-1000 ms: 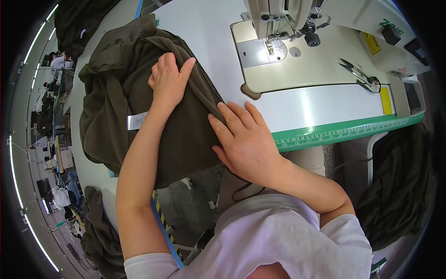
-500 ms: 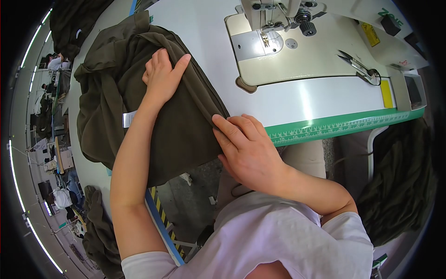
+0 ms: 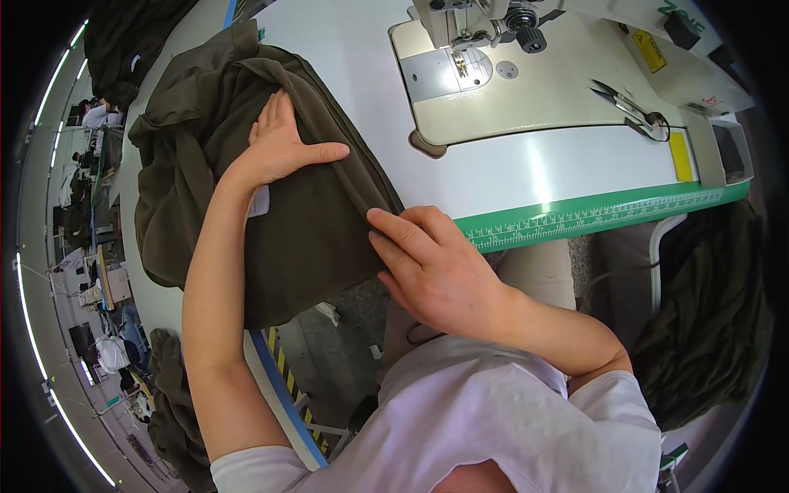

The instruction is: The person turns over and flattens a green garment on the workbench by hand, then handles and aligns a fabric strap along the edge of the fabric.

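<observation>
A dark olive garment (image 3: 320, 246) lies folded and partly rumpled on the white table, its lower end reaching over the front edge. Flat on its upper part rests my left hand (image 3: 279, 148), with fingers stretched and the thumb spread to the right along a raised fold. Beneath my left wrist a white label (image 3: 260, 201) shows in part. My right hand (image 3: 444, 267) is at the garment's lower right edge, fingers extended and their tips touching the cloth. Under that hand the cloth edge is partly hidden.
A sewing machine (image 3: 460, 107) stands at the upper right, with thread snips (image 3: 629, 111) on its bed. A green ruler strip (image 3: 575, 215) runs along the table's front edge. More dark cloth (image 3: 699, 320) hangs at the right, and another dark bundle (image 3: 173, 411) lies lower left.
My left hand has slid slightly down and turned, its thumb now spread wider to the right. The label is now showing right of my wrist. My right hand has barely moved.
</observation>
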### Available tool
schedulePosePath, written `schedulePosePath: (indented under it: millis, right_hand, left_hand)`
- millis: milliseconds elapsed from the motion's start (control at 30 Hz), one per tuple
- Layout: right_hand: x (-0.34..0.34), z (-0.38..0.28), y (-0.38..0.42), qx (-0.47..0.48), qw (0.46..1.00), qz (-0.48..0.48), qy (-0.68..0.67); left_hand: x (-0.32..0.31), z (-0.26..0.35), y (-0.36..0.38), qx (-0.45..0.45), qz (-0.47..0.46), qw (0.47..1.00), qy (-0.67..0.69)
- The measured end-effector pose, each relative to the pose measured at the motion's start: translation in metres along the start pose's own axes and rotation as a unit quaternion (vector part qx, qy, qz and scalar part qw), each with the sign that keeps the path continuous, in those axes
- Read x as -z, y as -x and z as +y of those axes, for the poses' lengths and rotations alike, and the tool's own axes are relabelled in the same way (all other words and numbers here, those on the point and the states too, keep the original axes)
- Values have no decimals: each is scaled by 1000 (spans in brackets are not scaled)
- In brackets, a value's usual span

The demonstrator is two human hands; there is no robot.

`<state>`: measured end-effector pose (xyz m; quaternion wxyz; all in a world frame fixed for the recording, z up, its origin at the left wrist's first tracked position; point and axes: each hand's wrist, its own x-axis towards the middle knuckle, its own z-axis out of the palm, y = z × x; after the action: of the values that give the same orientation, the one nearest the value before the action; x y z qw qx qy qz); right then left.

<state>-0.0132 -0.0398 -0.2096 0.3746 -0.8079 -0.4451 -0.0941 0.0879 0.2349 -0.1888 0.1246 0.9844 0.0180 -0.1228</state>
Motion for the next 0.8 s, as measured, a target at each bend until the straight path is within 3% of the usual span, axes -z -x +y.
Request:
schedulePosePath:
  millis: [200, 567, 800]
  right_hand:
    - [-4, -3, -3, 36, 998, 29, -37]
    - [-10, -13, 0, 53, 997, -15, 46]
    - [-10, -14, 2, 57, 996, -23, 60]
  left_hand:
    - [-1, 2, 1, -1, 16, 1000, -2]
    - [3, 0, 0, -12, -3, 999, 53]
    - [5, 4, 2, -14, -21, 999, 19]
